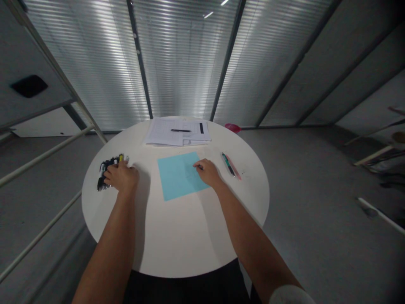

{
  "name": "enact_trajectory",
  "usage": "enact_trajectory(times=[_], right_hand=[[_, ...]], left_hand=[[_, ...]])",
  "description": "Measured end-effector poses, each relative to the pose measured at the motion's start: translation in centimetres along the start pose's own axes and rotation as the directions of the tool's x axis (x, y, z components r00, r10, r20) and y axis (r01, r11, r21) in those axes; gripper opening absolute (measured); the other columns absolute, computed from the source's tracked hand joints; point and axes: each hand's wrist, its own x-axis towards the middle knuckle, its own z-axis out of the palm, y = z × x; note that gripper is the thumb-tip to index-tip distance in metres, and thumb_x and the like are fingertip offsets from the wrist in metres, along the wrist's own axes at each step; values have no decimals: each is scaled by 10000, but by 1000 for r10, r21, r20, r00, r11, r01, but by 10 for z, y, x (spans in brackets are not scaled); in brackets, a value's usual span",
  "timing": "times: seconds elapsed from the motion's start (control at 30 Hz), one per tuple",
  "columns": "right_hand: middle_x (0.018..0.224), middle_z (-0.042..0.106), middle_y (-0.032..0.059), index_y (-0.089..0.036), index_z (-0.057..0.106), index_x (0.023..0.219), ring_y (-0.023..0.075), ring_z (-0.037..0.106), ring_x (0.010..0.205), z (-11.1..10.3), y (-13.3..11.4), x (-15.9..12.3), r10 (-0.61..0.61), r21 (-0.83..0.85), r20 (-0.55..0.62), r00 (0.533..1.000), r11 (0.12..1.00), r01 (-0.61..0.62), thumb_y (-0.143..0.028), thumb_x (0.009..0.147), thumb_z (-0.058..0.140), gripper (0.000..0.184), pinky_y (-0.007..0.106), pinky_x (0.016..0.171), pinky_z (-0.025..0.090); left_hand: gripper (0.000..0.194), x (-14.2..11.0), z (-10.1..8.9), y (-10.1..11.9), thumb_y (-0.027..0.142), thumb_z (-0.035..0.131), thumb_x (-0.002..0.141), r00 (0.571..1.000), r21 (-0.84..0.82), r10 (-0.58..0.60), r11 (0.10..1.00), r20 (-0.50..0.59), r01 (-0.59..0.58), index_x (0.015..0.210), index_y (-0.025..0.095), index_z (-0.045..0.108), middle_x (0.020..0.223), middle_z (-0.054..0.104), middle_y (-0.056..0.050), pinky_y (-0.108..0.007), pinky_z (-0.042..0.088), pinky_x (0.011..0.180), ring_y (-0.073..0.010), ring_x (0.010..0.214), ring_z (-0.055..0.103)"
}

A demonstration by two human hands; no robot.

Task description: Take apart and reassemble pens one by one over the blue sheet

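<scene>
A light blue sheet of paper (179, 175) lies flat near the middle of a round white table (177, 236). My right hand (207, 172) rests on the sheet's right edge, fingers closed round a dark pen (199, 167) whose tip touches the paper. My left hand (122, 176) lies on a pile of several markers (106, 169) at the table's left side, fingers curled over them. Whether it grips one I cannot make out.
A stack of white printed papers (179, 132) with a black pen (181, 130) on top sits at the far edge. A green pen (228, 164) and a pink one lie right of the blue sheet. A red object (233, 127) lies behind the table. Metal rails run along the left.
</scene>
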Motion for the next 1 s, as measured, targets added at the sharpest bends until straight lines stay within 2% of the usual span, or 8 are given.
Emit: enact_trajectory(times=[0.13,0.5,0.77,1.0], right_hand=[[948,665,37,-220,701,919,158,582,870,1,2,1,-9,16,-1,1000,1000,9,-113,814,542,219,295,856,421],[948,668,33,-224,703,912,153,583,860,3,3,2,-12,35,-12,1000,999,13,-109,808,541,225,299,852,425],[943,667,34,-229,704,907,156,583,865,2,3,1,-14,36,-13,1000,999,14,-112,809,544,221,297,845,423],[941,666,34,-232,704,910,159,584,872,6,7,2,-13,32,-16,1000,999,14,-119,811,544,220,298,843,426]], left_hand=[[345,3,4,-5,167,555,733,997,-10,-34,999,-70,33,1063,216,645,1197,496,-166,-532,349,877,-376,1114,443],[359,11,4,-14,164,592,691,997,-78,-79,994,-23,77,1044,162,654,1149,526,-197,-553,360,879,-392,1095,455],[304,19,9,-21,185,568,713,996,-108,-90,990,-13,88,990,168,694,1026,588,-194,-580,380,850,-393,1048,493],[330,18,1,-16,174,590,682,994,-96,-109,989,24,111,994,206,692,994,635,-160,-523,423,814,-348,975,552]])
